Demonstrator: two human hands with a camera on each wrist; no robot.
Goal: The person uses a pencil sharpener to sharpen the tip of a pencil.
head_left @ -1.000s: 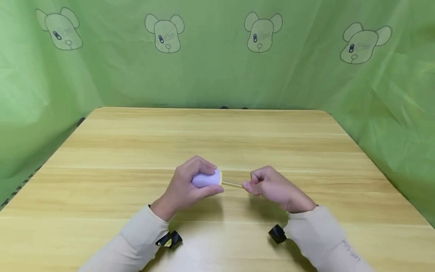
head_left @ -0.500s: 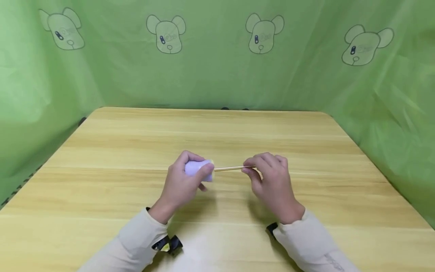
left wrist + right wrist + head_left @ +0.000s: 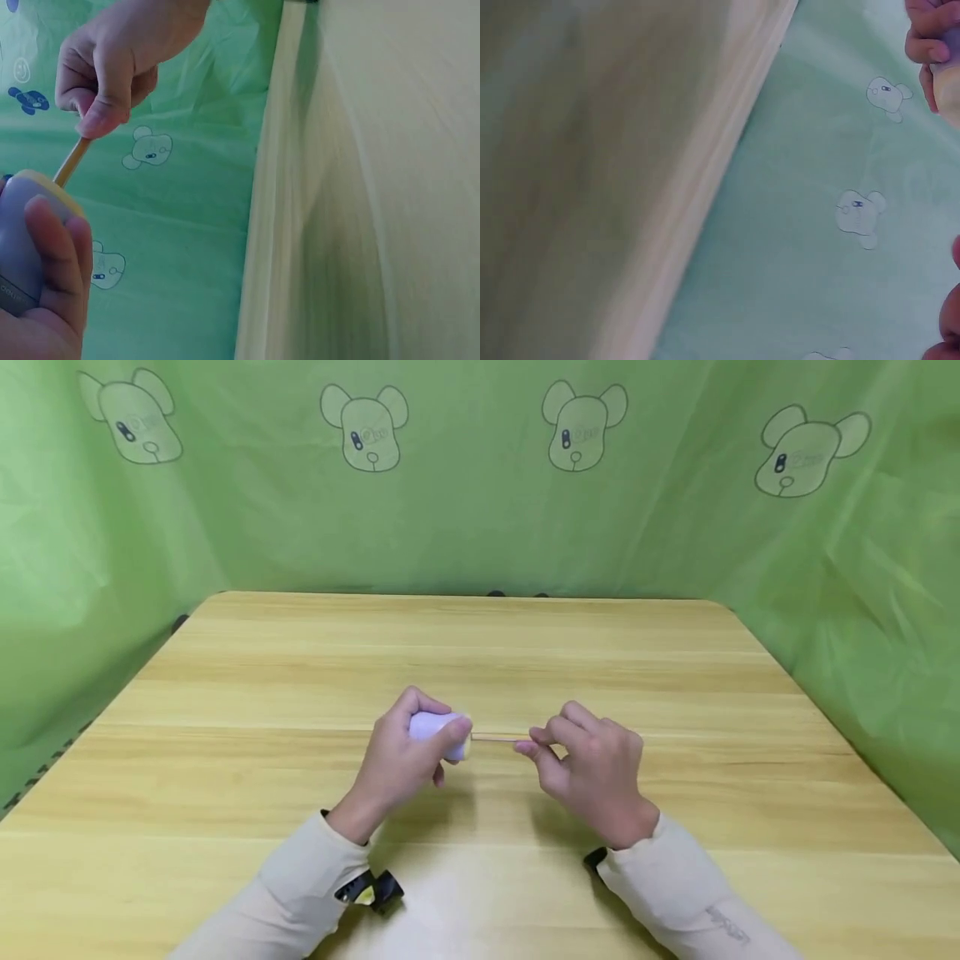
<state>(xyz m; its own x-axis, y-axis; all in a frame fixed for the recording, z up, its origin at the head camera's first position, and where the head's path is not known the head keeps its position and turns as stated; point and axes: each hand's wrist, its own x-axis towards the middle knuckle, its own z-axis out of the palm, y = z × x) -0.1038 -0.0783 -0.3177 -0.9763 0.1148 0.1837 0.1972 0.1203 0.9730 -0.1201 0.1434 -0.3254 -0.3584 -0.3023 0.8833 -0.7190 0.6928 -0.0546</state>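
Observation:
In the head view my left hand (image 3: 393, 768) grips a rounded lavender pencil sharpener (image 3: 427, 724) with a cream end face, its thumb lying over the top. A thin yellowish pencil (image 3: 495, 740) runs from that end face to my right hand (image 3: 600, 768), which pinches it between thumb and fingers. The left wrist view shows the pencil (image 3: 70, 161) meeting the sharpener (image 3: 16, 232) at its cream end. The pencil's inner tip is hidden. At the right edge of the right wrist view, part of the sharpener (image 3: 949, 94) shows, while the pencil is out of sight.
Both hands are above a light wood-grain table (image 3: 480, 652). Behind and beside it hangs a green curtain (image 3: 465, 535) printed with bear heads. Black wrist devices (image 3: 378, 891) poke out below the pale sleeves (image 3: 300, 885).
My right hand has turned over from fingers curled below to knuckles on top, shifting its pinch on the pencil. The sharpener and left hand have moved slightly left and away, with the thumb now over the top.

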